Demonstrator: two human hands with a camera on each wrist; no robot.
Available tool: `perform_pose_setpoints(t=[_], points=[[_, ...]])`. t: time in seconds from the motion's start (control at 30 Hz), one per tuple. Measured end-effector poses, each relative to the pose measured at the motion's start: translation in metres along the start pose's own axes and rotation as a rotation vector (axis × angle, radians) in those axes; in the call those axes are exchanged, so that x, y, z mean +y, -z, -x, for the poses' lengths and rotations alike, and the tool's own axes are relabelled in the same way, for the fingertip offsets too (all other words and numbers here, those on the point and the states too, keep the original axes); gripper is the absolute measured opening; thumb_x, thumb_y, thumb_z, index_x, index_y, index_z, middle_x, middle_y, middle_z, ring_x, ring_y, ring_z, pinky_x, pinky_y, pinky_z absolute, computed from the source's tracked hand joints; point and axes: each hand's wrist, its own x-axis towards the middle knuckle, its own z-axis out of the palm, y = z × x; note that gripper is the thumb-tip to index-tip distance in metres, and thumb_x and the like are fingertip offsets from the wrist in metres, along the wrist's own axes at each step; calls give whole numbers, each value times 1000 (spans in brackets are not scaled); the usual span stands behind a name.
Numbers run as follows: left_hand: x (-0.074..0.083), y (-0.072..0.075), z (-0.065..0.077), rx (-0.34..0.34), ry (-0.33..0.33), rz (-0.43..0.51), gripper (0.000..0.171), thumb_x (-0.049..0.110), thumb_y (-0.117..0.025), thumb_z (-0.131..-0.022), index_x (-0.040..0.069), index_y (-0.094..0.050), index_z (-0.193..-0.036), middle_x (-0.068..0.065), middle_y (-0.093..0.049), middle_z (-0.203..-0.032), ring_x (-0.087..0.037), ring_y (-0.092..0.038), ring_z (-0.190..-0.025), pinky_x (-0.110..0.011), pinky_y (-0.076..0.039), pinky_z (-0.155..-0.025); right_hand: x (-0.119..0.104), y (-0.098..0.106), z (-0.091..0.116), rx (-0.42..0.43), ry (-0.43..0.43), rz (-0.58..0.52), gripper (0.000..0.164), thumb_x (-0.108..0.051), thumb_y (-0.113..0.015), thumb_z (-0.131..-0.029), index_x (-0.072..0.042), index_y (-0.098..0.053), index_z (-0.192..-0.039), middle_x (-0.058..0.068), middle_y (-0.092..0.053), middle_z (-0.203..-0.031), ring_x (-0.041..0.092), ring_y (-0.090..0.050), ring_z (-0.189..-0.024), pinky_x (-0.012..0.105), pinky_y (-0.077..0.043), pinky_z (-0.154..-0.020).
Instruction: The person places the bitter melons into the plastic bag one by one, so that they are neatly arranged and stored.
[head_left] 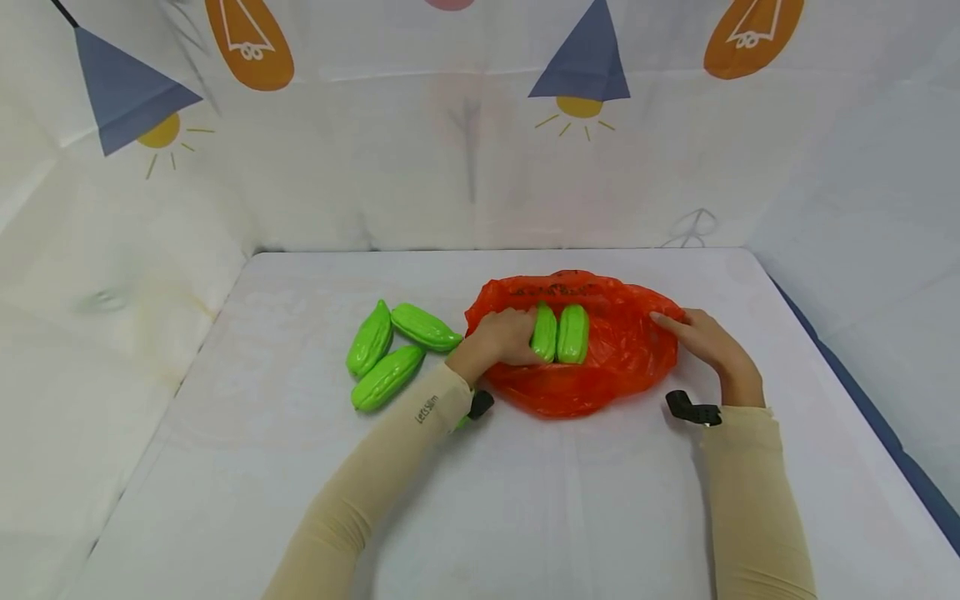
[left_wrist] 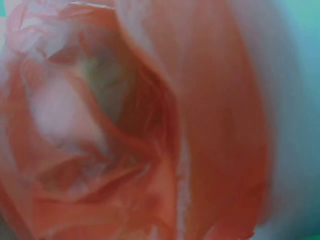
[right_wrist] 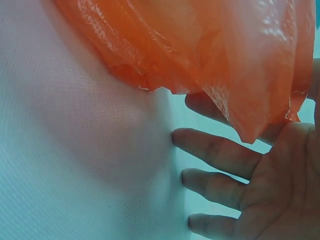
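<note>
A red plastic bag (head_left: pixel 622 358) lies spread with its mouth open on the white table. Inside it, two bright green, ridged bitter melons, one a toy-like bitter melon (head_left: pixel 573 333), lie side by side. My left hand (head_left: pixel 507 336) reaches over the bag's left rim and grips the left bitter melon (head_left: pixel 543 332). At the right rim, my right hand (head_left: pixel 697 335) pinches the bag's edge, thumb over the inside. In the right wrist view, the other fingers (right_wrist: pixel 215 152) stretch out beneath the bag. Blurred red plastic fills the left wrist view and hides the left hand.
Left of the bag, a bitter melon (head_left: pixel 371 340), a second bitter melon (head_left: pixel 424 326) and a third bitter melon (head_left: pixel 387 378) lie in a group on the table (head_left: pixel 600 508). A green bit shows beneath my left wrist. A white patterned cloth (head_left: pixel 405 167) hangs behind the table.
</note>
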Motion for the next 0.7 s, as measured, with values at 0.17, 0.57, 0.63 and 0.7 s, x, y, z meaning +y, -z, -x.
perform_pose_setpoints(t=[0.17, 0.57, 0.63, 0.7], points=[[2, -4, -2, 2, 23, -2, 91, 47, -67, -88, 6, -22, -156, -7, -46, -148, -22, -45, -133, -43, -40, -111, 1, 1, 0, -6, -5, -4, 81, -61, -34, -99, 8, -42, -140, 28, -49, -134, 45, -38, -129, 68, -31, -107], [2, -8, -3, 27, 28, -9, 93, 49, -69, -87, 7, -22, -156, -6, -46, -149, -22, -44, -135, -44, -38, -112, 4, 1, -2, -6, 1, -9, 80, -61, -34, -99, 8, -42, -140, 28, -49, -134, 45, -39, -129, 68, -32, -107], [2, -9, -4, 29, 28, -11, 94, 50, -69, -87, 7, -22, -156, -6, -46, -149, -22, -44, -135, -44, -38, -112, 4, 0, -2, -9, -2, -11, 81, -61, -33, -99, 8, -41, -141, 28, -49, -135, 45, -38, -130, 69, -31, -107], [1, -9, -4, 31, 26, -11, 94, 50, -69, -86, 7, -22, -155, -6, -46, -149, -22, -44, -134, -44, -38, -112, 3, 0, -2, -7, -2, -11, 81, -62, -33, -99, 8, -41, -141, 28, -49, -135, 45, -38, -130, 69, -31, -107]])
